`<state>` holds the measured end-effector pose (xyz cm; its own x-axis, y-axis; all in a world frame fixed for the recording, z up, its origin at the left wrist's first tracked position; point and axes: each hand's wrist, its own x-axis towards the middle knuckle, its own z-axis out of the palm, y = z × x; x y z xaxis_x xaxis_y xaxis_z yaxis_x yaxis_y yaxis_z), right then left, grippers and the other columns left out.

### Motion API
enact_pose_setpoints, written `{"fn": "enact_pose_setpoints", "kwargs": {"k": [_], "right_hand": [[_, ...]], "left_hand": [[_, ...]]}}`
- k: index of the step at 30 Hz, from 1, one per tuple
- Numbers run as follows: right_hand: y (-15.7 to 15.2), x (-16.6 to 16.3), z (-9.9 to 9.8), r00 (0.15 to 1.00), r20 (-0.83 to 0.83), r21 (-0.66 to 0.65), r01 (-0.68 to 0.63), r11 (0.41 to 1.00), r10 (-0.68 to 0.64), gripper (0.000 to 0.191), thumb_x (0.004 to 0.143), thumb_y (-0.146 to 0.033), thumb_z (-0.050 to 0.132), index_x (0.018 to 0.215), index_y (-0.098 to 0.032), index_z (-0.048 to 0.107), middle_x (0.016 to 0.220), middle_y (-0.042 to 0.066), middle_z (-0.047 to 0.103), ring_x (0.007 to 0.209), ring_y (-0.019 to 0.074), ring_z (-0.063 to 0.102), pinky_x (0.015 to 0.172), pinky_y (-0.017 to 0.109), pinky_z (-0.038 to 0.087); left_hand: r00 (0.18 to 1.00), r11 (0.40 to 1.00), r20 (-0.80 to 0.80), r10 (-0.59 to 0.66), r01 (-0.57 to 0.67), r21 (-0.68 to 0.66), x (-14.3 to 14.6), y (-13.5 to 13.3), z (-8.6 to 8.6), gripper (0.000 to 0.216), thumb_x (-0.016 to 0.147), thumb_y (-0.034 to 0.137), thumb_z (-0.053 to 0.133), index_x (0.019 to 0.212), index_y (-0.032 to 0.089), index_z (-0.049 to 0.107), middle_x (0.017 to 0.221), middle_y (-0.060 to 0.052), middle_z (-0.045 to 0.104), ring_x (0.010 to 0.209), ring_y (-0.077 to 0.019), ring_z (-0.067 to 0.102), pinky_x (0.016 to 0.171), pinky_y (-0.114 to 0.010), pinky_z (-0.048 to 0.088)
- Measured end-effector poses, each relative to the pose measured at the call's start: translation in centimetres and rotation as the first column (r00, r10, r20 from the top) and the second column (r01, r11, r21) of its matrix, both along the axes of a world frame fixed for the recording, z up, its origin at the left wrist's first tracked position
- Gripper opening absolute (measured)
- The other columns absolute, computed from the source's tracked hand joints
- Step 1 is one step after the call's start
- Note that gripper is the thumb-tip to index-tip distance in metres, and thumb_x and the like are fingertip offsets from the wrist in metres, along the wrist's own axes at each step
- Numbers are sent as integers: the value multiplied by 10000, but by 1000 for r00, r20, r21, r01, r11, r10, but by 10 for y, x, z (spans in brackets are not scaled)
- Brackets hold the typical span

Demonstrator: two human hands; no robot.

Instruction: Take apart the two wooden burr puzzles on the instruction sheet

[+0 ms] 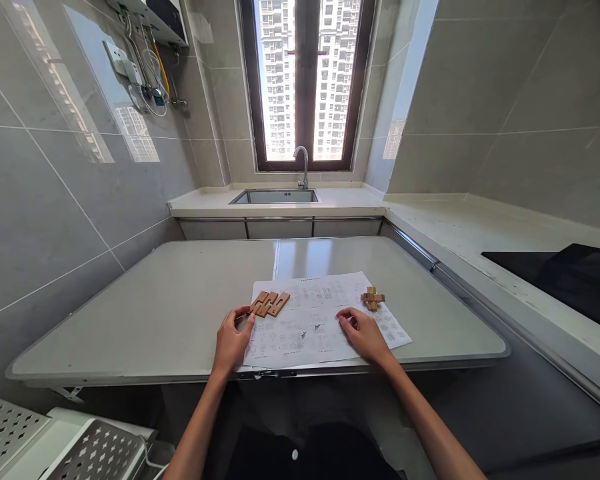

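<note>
A printed instruction sheet [320,320] lies flat near the front edge of the grey table [155,313]. Several flat wooden puzzle pieces [270,303] lie side by side at the sheet's upper left corner. My left hand [233,340] rests at the sheet's left edge, its fingertips touching the nearest wooden piece. An assembled wooden cross puzzle [373,298] stands on the sheet's upper right part. My right hand [363,333] lies palm down on the sheet, fingers slightly curled, a little below and left of the cross and holding nothing.
Beyond the table a white counter holds a steel sink [275,196] with a faucet [303,167] under a window. A black cooktop [565,280] sits in the counter on the right. A perforated white step stool [65,447] stands at the lower left.
</note>
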<state>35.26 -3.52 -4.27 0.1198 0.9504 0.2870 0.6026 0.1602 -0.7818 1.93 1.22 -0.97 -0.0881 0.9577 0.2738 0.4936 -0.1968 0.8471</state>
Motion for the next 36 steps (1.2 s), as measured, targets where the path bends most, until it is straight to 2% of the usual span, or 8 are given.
{"fn": "enact_pose_setpoints", "kwargs": {"k": [9,11,17,21,24,30,36], "right_hand": [[-2,-1,3,999,-50,20,4,1000,-3,299,928,-428,517,952,-209,719,905,71,751,724,220,637,702,335,489],[-1,-1,1,997,-79,27,29,999,-27,300,926,-432,519,1011,-205,695,889,67,741,710,216,637,698,335,497],[2,1,-4,969,-211,55,142,988,-128,514,931,-443,507,1375,-193,444,958,64,708,634,193,647,626,329,526],[2,2,-7,913,-383,59,175,983,-140,675,904,-429,569,1473,-224,270,1001,58,685,551,163,638,570,319,539],[4,4,-9,875,-461,46,187,981,-145,763,871,-407,609,1503,-270,203,1029,52,682,533,150,637,515,293,533],[9,8,-14,841,-499,-31,223,974,-208,848,816,-389,641,1522,-336,174,1061,44,682,581,175,679,391,234,495],[9,5,-13,838,-480,-74,257,964,-260,781,796,-367,629,1496,-314,288,1143,64,661,633,183,711,386,226,507]], "left_hand": [[1000,1000,14,-2,2,9,-1,0,0,376,868,467,636,1111,186,696,1195,-122,740,1131,-297,689,1039,-439,504],[1000,1000,16,-2,2,10,-1,0,-1,372,871,463,631,1112,186,694,1192,-122,741,1132,-297,690,1038,-438,504],[1000,1000,15,-6,6,17,-2,0,0,369,878,469,619,1102,186,697,1183,-120,742,1113,-295,694,1035,-441,502],[1000,1000,13,-9,9,24,-2,-1,0,371,875,480,618,1084,185,705,1165,-119,742,1096,-298,695,1032,-449,501],[1000,1000,11,-13,12,27,-3,0,-1,366,882,484,612,1079,190,706,1163,-114,739,1092,-294,695,1032,-445,500],[1000,999,15,-9,9,33,-4,1,-4,339,890,466,610,1069,196,709,1154,-106,741,1091,-287,694,1022,-434,503],[1000,1000,24,-11,10,29,-5,0,-5,347,895,487,609,1073,208,712,1157,-94,744,1087,-283,695,1003,-424,509]]}}
